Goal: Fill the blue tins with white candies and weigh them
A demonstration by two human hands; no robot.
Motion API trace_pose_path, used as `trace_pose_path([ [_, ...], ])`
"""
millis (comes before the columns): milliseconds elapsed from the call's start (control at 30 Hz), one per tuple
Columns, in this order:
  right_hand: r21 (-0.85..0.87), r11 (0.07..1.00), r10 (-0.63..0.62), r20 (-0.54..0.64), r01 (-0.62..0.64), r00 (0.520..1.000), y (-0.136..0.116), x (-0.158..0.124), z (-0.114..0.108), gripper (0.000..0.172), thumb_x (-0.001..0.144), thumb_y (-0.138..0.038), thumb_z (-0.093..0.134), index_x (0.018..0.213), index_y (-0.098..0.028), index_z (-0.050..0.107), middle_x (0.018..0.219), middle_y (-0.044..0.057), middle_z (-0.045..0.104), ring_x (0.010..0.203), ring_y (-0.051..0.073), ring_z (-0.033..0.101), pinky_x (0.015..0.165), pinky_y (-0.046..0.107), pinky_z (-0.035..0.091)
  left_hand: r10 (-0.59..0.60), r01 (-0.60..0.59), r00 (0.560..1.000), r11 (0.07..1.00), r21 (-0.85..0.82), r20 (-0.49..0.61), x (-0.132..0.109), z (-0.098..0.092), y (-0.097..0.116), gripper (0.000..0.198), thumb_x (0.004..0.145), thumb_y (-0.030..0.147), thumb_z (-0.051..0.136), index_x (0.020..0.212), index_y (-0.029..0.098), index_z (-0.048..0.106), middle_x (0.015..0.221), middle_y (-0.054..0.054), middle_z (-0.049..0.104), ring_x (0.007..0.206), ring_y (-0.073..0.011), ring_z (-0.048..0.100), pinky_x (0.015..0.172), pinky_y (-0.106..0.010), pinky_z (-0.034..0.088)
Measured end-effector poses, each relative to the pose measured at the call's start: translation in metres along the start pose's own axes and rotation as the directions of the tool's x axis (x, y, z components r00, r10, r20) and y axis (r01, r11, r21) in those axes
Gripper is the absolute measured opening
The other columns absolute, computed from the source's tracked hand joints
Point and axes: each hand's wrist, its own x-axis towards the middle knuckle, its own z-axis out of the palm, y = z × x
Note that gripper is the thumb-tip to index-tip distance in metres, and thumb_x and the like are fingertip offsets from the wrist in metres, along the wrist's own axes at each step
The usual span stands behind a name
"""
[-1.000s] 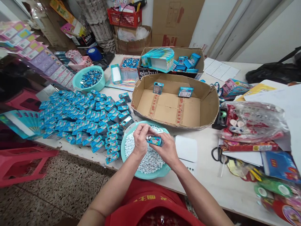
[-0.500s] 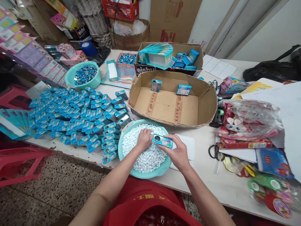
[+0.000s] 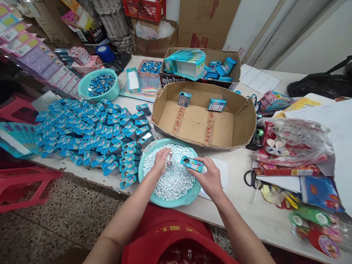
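Observation:
My left hand (image 3: 162,161) is closed on some small white candies, a few showing between its fingers, just above the candy heap. The white candies (image 3: 176,183) fill a turquoise basin (image 3: 192,198) at the table's front edge. Over the basin's right side, my right hand (image 3: 210,178) grips a small blue candy box (image 3: 191,164) with its printed top up; a dark round opening shows at the box's left end. Many similar blue boxes (image 3: 104,132) stand packed together left of the basin.
Behind the basin, a low cardboard tray (image 3: 189,126) holds two blue boxes. A second turquoise basin (image 3: 106,97) contains blue and silver pieces. To the right lie black scissors (image 3: 249,178), a plastic-wrapped toy (image 3: 294,143) and tape rolls (image 3: 319,216). A red stool (image 3: 24,187) stands at left.
My left hand has lifted out of the heap and moved slightly left, now with candies in its fingers. My right hand still holds the box, which is tilted slightly more.

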Motion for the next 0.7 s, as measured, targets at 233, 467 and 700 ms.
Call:
trace_pose_path([
  [233,-0.066,0.992,-0.096,0.127,0.105,0.987,-0.016,-0.003,0.026,0.029,0.07,-0.029,0.075,0.094,-0.022,0.062,0.09,0.004,0.065,0.087,0.024,0.057,0.077,0.039,0.045,0.204,-0.194,0.978,0.83,-0.523,-0.039,-0.043,0.014,0.046,0.021,0.072,0.031,0.06,0.061,0.015,0.051,0.064,-0.001,0.058,0.052,-0.0102,0.055,0.05,-0.023,0.043],
  [467,-0.085,0.986,-0.133,0.128,0.145,0.983,-0.029,-0.001,0.025,0.027,0.072,-0.03,0.073,0.095,-0.023,0.061,0.09,0.004,0.066,0.088,0.024,0.058,0.078,0.039,0.042,0.283,-0.338,0.941,0.817,-0.467,-0.185,-0.048,0.024,0.05,0.024,0.076,0.036,0.064,0.07,0.018,0.049,0.057,0.003,0.055,0.052,-0.0109,0.055,0.051,-0.023,0.044],
  [700,-0.083,0.984,-0.147,0.115,0.157,0.982,-0.028,0.002,0.025,0.027,0.072,-0.028,0.073,0.095,-0.022,0.062,0.092,0.003,0.067,0.088,0.024,0.059,0.079,0.038,0.042,0.281,-0.351,0.933,0.849,-0.395,-0.224,-0.043,0.028,0.053,0.032,0.075,0.044,0.066,0.07,0.017,0.048,0.058,0.004,0.053,0.048,-0.0083,0.053,0.047,-0.02,0.041],
])
